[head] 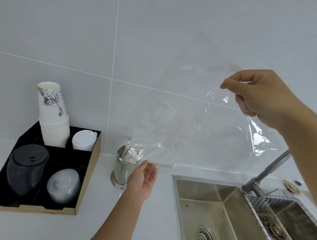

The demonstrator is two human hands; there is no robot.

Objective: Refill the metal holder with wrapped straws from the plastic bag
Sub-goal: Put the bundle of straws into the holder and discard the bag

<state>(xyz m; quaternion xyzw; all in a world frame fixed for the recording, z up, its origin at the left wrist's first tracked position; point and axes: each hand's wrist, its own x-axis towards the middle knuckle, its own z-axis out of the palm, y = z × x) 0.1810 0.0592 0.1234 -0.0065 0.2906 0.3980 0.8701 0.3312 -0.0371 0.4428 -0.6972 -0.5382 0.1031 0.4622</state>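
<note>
The right hand (260, 95) pinches the tilted plastic bag (199, 121) high by its closed end; the left hand (142, 177) cups open below its mouth beside the metal holder (123, 170) near the countertop's back edge; sliding wrapped straws (132, 153) may overshoot toward the sink (214, 204).

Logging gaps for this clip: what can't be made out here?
- Head view: whether any straws remain in the bag; motion blur and glare.
- How full the holder is; its wall and the left hand hide it.
- Right hand fingertips pinching the bag; curled out of sight.
- Sink: cut off by the bottom edge.
</note>
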